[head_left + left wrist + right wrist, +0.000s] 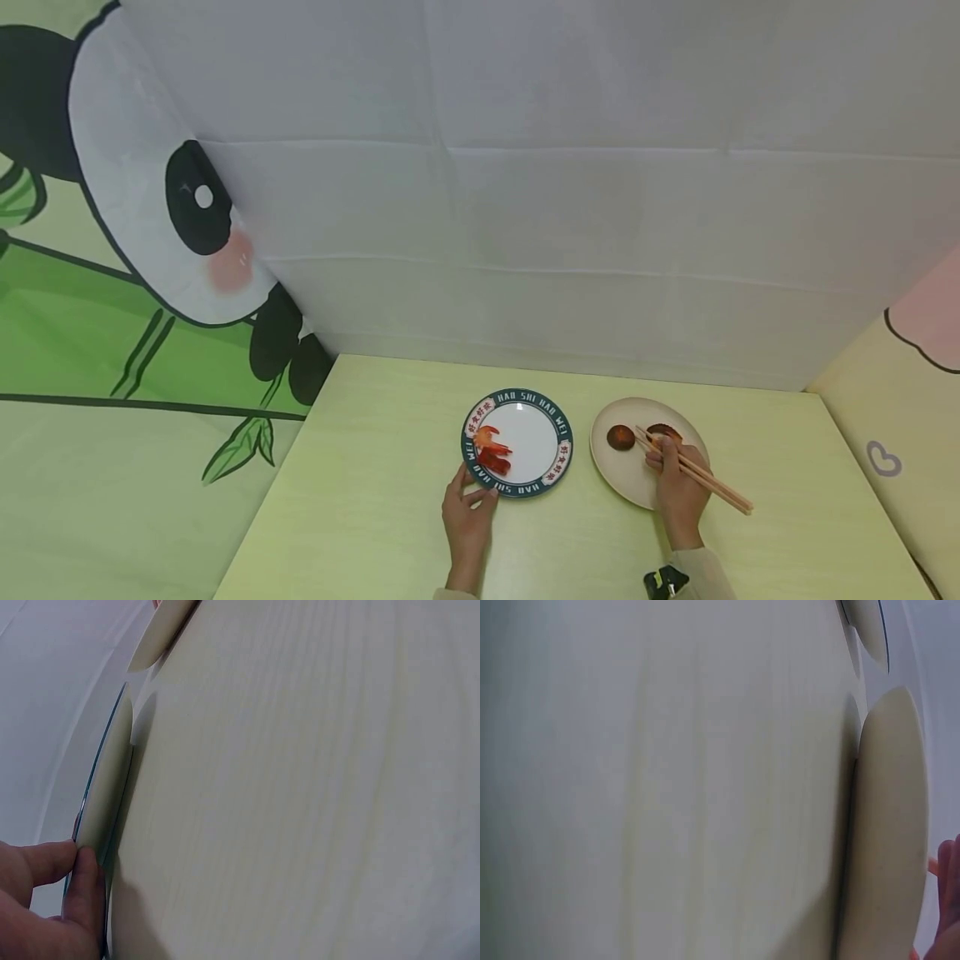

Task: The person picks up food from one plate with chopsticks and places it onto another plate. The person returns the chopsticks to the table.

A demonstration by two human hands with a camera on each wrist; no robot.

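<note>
My left hand (470,521) grips the near-left rim of a white plate (532,433) with a dark teal lettered border. In the left wrist view, fingers (82,900) hold the plate's edge (105,780). Orange-red pieces that look like shrimp (491,447) lie on its left side. My right hand (681,492) holds wooden chopsticks (723,492) over a beige plate (622,482). A round brown mushroom-like piece (621,437) lies left of the chopstick tips. Another brown piece (664,431) is beside the chopsticks, partly hidden; whether they pinch it I cannot tell.
Both plates stand side by side on a pale yellow table (360,500), with a gap between them. A light cloth wall (555,250) rises at the table's back edge. Printed cloth with a panda (150,167) hangs at the left.
</note>
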